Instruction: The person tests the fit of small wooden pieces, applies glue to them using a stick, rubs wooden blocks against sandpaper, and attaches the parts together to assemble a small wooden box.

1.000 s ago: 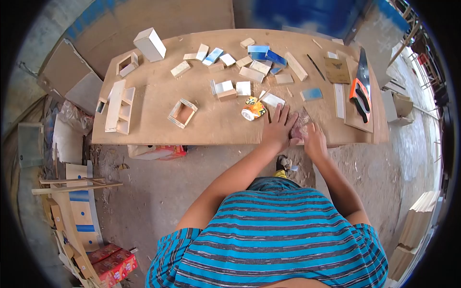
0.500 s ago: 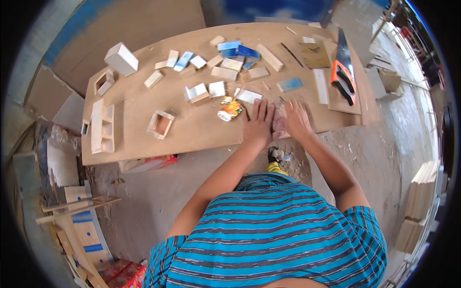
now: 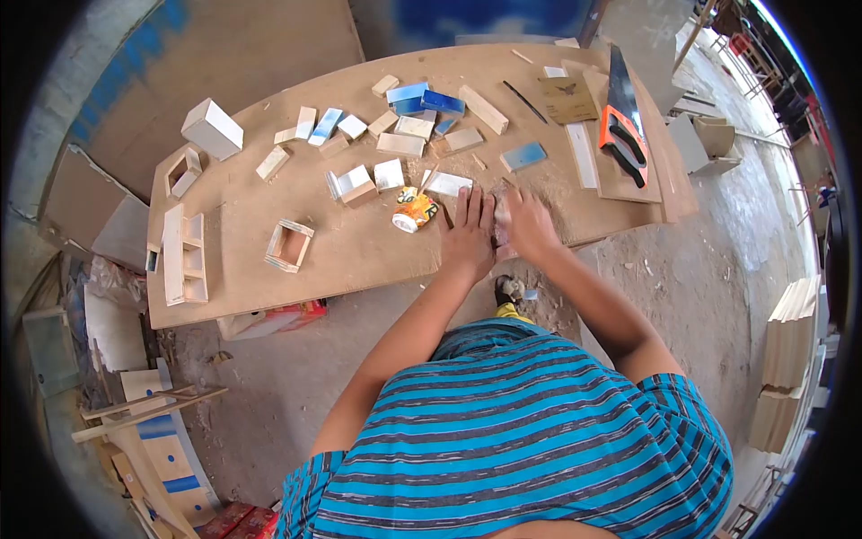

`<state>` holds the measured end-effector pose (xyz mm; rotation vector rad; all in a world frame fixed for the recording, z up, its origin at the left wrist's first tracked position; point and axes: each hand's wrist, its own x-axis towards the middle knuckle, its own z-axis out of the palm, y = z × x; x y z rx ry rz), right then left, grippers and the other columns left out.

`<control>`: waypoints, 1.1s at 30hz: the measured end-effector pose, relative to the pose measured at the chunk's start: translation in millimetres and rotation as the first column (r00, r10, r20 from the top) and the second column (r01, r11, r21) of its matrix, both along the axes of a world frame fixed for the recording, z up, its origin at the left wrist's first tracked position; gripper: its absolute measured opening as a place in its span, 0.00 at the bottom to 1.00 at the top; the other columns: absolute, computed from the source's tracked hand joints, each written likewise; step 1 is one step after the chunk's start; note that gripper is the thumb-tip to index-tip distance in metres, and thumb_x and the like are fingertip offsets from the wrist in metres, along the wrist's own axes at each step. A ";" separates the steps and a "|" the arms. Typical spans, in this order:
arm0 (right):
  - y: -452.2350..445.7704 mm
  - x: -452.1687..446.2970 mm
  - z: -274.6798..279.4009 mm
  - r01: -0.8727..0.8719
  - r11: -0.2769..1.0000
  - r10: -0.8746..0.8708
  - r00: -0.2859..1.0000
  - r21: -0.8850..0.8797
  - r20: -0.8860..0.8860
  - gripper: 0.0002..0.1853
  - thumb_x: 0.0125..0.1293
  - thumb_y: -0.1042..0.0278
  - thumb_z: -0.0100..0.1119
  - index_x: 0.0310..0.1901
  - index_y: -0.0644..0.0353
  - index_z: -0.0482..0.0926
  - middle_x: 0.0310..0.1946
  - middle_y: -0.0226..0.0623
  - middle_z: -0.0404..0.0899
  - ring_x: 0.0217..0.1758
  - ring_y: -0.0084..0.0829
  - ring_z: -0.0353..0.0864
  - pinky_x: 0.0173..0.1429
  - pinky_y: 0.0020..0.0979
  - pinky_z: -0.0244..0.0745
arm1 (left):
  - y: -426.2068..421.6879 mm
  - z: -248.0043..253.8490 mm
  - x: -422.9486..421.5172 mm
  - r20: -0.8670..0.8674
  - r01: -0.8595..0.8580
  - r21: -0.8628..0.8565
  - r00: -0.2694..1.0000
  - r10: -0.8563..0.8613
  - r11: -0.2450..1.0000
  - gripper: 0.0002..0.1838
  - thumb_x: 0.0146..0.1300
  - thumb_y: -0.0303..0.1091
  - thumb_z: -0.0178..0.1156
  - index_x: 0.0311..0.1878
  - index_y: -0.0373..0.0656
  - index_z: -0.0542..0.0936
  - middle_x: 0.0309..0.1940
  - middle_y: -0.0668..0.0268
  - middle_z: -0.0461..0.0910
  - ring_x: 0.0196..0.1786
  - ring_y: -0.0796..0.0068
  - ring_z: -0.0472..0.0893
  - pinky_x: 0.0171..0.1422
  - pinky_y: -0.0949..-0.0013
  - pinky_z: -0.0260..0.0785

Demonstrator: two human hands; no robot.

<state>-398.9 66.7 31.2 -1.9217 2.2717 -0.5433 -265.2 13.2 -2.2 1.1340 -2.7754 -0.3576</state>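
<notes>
Near the table's front edge, my left hand [image 3: 468, 235] lies flat with its fingers stretched forward, over the edge of a pinkish, dusty sheet [image 3: 501, 235]. Just right of it, my right hand [image 3: 530, 225] is closed, its fingers bent down over the same sheet. Whatever sits under those fingers is hidden. A yellow and orange printed paper cup [image 3: 414, 210] lies tipped beside my left hand, with a thin stick by it. Beyond my left fingertips is a white-faced wooden block [image 3: 447, 183]. Sawdust is scattered around both hands.
Several small wood blocks, some painted blue [image 3: 523, 156], spread across the table [image 3: 359, 256]. A handsaw [image 3: 626, 135] with an orange and black handle rests on boards at the right. Small wooden boxes [image 3: 289, 245] and a divided wooden frame [image 3: 184, 256] stand at the left.
My right hand's fingers, flatter before, are now more bent, and that hand sits closer to my left hand. My left hand stays flat. The whole view has shifted slightly.
</notes>
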 end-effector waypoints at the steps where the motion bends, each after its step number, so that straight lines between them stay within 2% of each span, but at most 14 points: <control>1: 8.8 7.2 4.9 0.001 1.000 -0.002 0.999 0.031 0.037 0.18 0.54 0.76 0.61 0.47 0.66 0.71 0.46 0.53 0.75 0.54 0.55 0.75 0.56 0.48 0.73 | -0.3 2.9 1.1 0.022 0.006 0.002 1.000 -0.006 1.000 0.51 0.57 0.62 0.62 0.78 0.47 0.55 0.80 0.58 0.46 0.82 0.55 0.42 0.76 0.31 0.37; 4: 19.7 2.4 3.1 -0.097 0.995 0.098 0.994 -0.006 0.042 0.19 0.54 0.76 0.62 0.48 0.66 0.71 0.46 0.55 0.75 0.54 0.55 0.75 0.57 0.49 0.72 | -2.1 12.1 0.1 0.033 0.015 0.027 0.999 -0.015 1.000 0.50 0.57 0.61 0.62 0.78 0.47 0.55 0.80 0.58 0.46 0.83 0.56 0.42 0.77 0.31 0.37; 7: -12.8 -12.7 -9.0 -0.034 0.996 0.029 0.998 -0.086 -0.058 0.21 0.52 0.75 0.65 0.48 0.66 0.71 0.48 0.55 0.75 0.54 0.56 0.75 0.57 0.49 0.72 | -1.1 8.1 1.3 0.006 -0.004 0.031 1.000 0.004 0.999 0.50 0.58 0.60 0.62 0.78 0.47 0.54 0.80 0.58 0.46 0.83 0.56 0.41 0.77 0.32 0.37; 11: 6.1 -3.6 -13.0 -0.006 1.000 0.006 1.000 0.013 0.015 0.24 0.50 0.73 0.68 0.49 0.65 0.71 0.48 0.55 0.75 0.53 0.57 0.75 0.57 0.49 0.73 | -2.9 -1.2 -0.5 -0.009 -0.008 0.019 1.000 0.009 1.000 0.52 0.57 0.64 0.61 0.78 0.47 0.54 0.81 0.59 0.46 0.83 0.57 0.41 0.78 0.32 0.35; 12: 13.5 0.2 -5.6 -0.100 0.994 0.100 0.995 0.039 0.006 0.26 0.49 0.71 0.70 0.49 0.65 0.71 0.48 0.54 0.74 0.53 0.56 0.75 0.56 0.48 0.74 | -3.5 2.0 -0.1 0.027 0.000 0.030 1.000 -0.001 1.000 0.52 0.58 0.65 0.60 0.79 0.47 0.53 0.81 0.59 0.45 0.83 0.57 0.40 0.78 0.32 0.34; 15: 12.3 -2.8 9.7 -0.137 0.989 0.129 0.982 -0.050 -0.136 0.24 0.51 0.71 0.69 0.49 0.65 0.70 0.47 0.53 0.75 0.53 0.55 0.76 0.55 0.47 0.75 | -1.6 2.2 -0.5 0.005 -0.004 0.015 1.000 0.004 1.000 0.53 0.57 0.66 0.60 0.79 0.47 0.53 0.81 0.59 0.45 0.83 0.57 0.41 0.78 0.31 0.34; 19: -11.3 -15.6 -15.3 0.035 0.994 -0.046 0.994 -0.104 -0.100 0.20 0.56 0.72 0.63 0.50 0.66 0.70 0.46 0.53 0.75 0.53 0.53 0.76 0.54 0.46 0.75 | 0.3 6.6 -1.3 0.036 -0.006 0.027 0.999 0.005 1.000 0.53 0.57 0.66 0.60 0.79 0.47 0.52 0.81 0.59 0.45 0.83 0.57 0.40 0.77 0.31 0.34; 20: -9.9 -17.3 -26.9 0.066 0.998 -0.067 0.994 -0.012 -0.086 0.22 0.54 0.73 0.64 0.50 0.66 0.70 0.47 0.54 0.75 0.53 0.53 0.76 0.54 0.46 0.75 | -1.0 7.4 -1.0 0.064 -0.004 0.028 0.998 0.003 1.000 0.53 0.57 0.65 0.60 0.79 0.47 0.52 0.81 0.59 0.45 0.83 0.57 0.40 0.77 0.31 0.34; 23: 6.8 -7.9 -0.5 -0.132 0.991 0.132 0.991 -0.021 0.002 0.24 0.51 0.73 0.66 0.50 0.67 0.70 0.47 0.54 0.75 0.54 0.53 0.76 0.55 0.46 0.75 | -2.1 -1.1 -1.9 0.100 0.003 -0.037 0.995 0.001 0.999 0.54 0.58 0.69 0.57 0.79 0.46 0.51 0.81 0.60 0.43 0.83 0.57 0.39 0.77 0.31 0.33; 24: 1.4 -14.3 2.5 -0.115 0.993 0.116 0.993 0.041 -0.034 0.26 0.51 0.72 0.68 0.51 0.67 0.70 0.48 0.54 0.76 0.55 0.54 0.75 0.56 0.46 0.75 | -1.6 4.8 -1.3 0.099 0.004 -0.018 0.995 -0.003 1.000 0.55 0.58 0.70 0.56 0.79 0.45 0.51 0.81 0.60 0.43 0.83 0.57 0.39 0.77 0.31 0.33; 27: -20.7 -22.8 -7.6 0.040 0.999 -0.041 0.998 -0.015 -0.056 0.25 0.52 0.72 0.67 0.52 0.66 0.70 0.48 0.55 0.76 0.56 0.55 0.75 0.57 0.46 0.74 | -0.2 2.6 -0.7 0.019 0.026 -0.054 1.000 -0.025 0.998 0.55 0.58 0.71 0.55 0.79 0.44 0.53 0.81 0.60 0.45 0.83 0.58 0.41 0.77 0.30 0.32; 28: -20.9 -23.1 -5.2 0.066 0.998 -0.066 0.998 0.001 -0.006 0.23 0.54 0.73 0.66 0.52 0.65 0.71 0.49 0.55 0.76 0.56 0.55 0.75 0.56 0.47 0.75 | -0.4 -2.1 -0.1 -0.015 0.035 -0.081 0.999 -0.036 0.996 0.55 0.58 0.72 0.54 0.78 0.43 0.54 0.81 0.61 0.46 0.83 0.58 0.42 0.77 0.30 0.32; 31: -21.0 -28.4 5.2 0.039 0.997 -0.043 0.996 0.063 0.072 0.21 0.55 0.74 0.65 0.51 0.65 0.71 0.49 0.54 0.77 0.56 0.56 0.76 0.56 0.48 0.75 | -4.0 -9.2 4.6 -0.136 0.091 -0.114 0.985 -0.106 0.989 0.55 0.58 0.73 0.53 0.77 0.40 0.57 0.80 0.60 0.51 0.82 0.59 0.47 0.77 0.29 0.32; 33: -16.8 -34.3 1.6 -0.048 0.994 0.043 0.998 0.098 0.051 0.21 0.55 0.74 0.65 0.51 0.64 0.71 0.49 0.54 0.76 0.55 0.56 0.77 0.56 0.49 0.74 | -4.5 -11.5 2.4 -0.112 0.084 -0.142 0.989 -0.100 0.986 0.55 0.57 0.74 0.53 0.77 0.40 0.57 0.79 0.59 0.54 0.81 0.59 0.49 0.77 0.30 0.32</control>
